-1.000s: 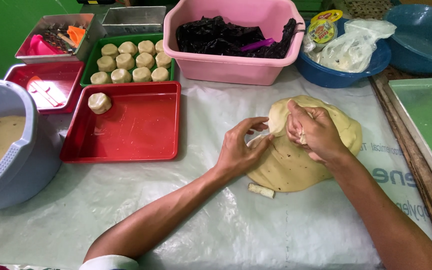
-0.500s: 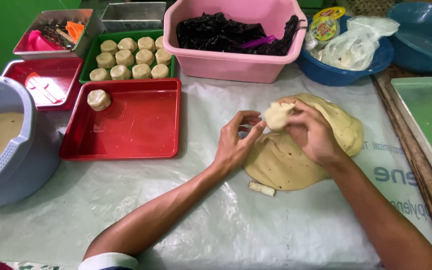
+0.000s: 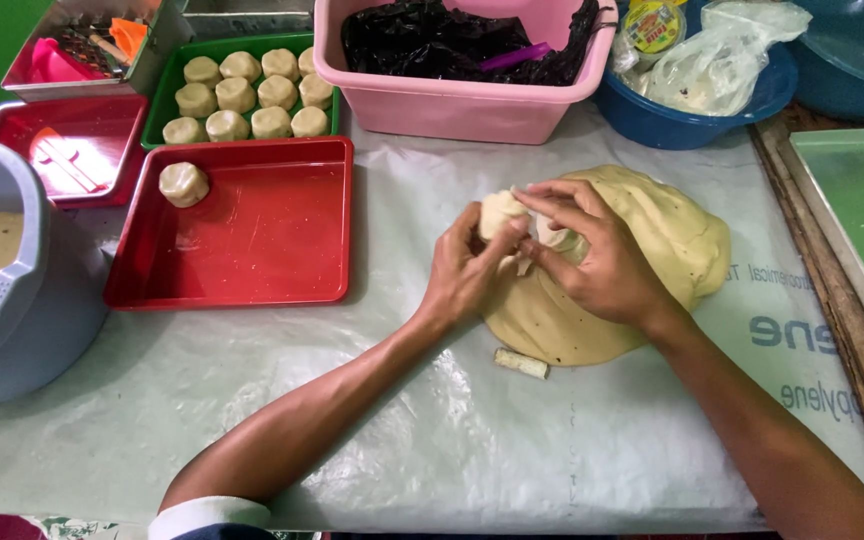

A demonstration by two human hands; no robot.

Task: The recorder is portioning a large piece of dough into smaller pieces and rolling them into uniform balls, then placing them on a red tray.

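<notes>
- Both hands close on one small dough piece [image 3: 501, 212]: the left hand [image 3: 467, 268] cups it from below and its left side, while the right hand [image 3: 597, 262] pinches it from the right with its fingertips [image 3: 527, 198].
- The piece sits at the 9 o'clock edge of the big dough mound [image 3: 652, 262], touching it or just above it; I cannot tell which.
- The left hand is the nearer one to the red tray [image 3: 282, 262], which lies at 9 o'clock from the grip.
- One shaped dough ball [image 3: 183, 184] rests in that tray's far-left corner.
- The green tray of dough balls [image 3: 244, 95] lies at 10 o'clock, beyond the red one.
- A small pale scrap [image 3: 521, 362] lies at 6 o'clock on the plastic sheet [image 3: 432, 440].
</notes>
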